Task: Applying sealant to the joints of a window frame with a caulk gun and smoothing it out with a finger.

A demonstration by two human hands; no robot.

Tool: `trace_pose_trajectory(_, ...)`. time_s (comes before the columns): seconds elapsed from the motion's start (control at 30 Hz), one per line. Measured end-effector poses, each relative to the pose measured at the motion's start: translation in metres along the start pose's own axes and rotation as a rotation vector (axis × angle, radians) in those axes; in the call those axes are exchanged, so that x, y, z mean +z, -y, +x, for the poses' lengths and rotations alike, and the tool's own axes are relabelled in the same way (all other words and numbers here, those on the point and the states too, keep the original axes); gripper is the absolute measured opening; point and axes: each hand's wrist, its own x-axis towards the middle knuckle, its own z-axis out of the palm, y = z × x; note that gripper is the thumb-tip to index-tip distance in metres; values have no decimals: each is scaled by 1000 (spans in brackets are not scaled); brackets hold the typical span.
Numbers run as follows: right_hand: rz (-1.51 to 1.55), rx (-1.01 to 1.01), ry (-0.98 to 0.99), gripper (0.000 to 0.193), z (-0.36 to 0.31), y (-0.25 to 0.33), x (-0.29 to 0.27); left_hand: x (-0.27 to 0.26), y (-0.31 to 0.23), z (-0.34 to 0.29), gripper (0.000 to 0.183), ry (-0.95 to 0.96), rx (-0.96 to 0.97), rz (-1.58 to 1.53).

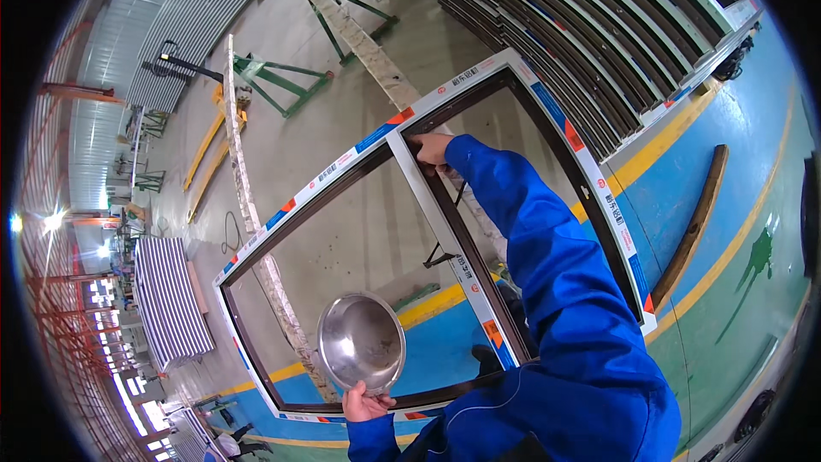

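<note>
My left hand (368, 402) grips a shiny steel bowl (361, 342) by its near rim, tilted so that its inside faces me. It is above the near-left part of a large window frame (321, 178) with dark inner edges and printed film on its faces. My right arm, in a blue sleeve, reaches across the right opening of the frame. At its far end my right hand (432, 151) is at the inner corner where the crossbar (438, 221) meets the far side. Its fingers are bent together against the dark inner edge; whatever they hold is too small to see.
Long beams (357, 38) on green trestles (278, 81) run under the frame. Stacked dark frame profiles (590, 30) stand at the far right. A curved wooden strip (697, 218) lies on the blue floor. Yellow forks (205, 158) and striped panel stacks (171, 299) are at left.
</note>
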Motion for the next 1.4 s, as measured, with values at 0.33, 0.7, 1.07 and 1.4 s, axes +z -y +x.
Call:
trace_pose_trajectory(0.33, 36, -11, 40, 72, -4, -4, -6, -1, -1, 4, 30, 20, -27, -79)
trace_pose_trajectory(0.7, 202, -15, -42, 77, -15, 2, 5, 2, -3, 4, 31, 24, -6, -4)
trace_pose_trajectory(1.07, 656, -54, 190, 75, -16, -7, -3, 3, -1, 1, 32, 31, 13, 7)
trace_pose_trajectory(1.4, 806, -64, 199, 63, -17, -4, -4, -15, 4, 12, 33, 89, 8, -146)
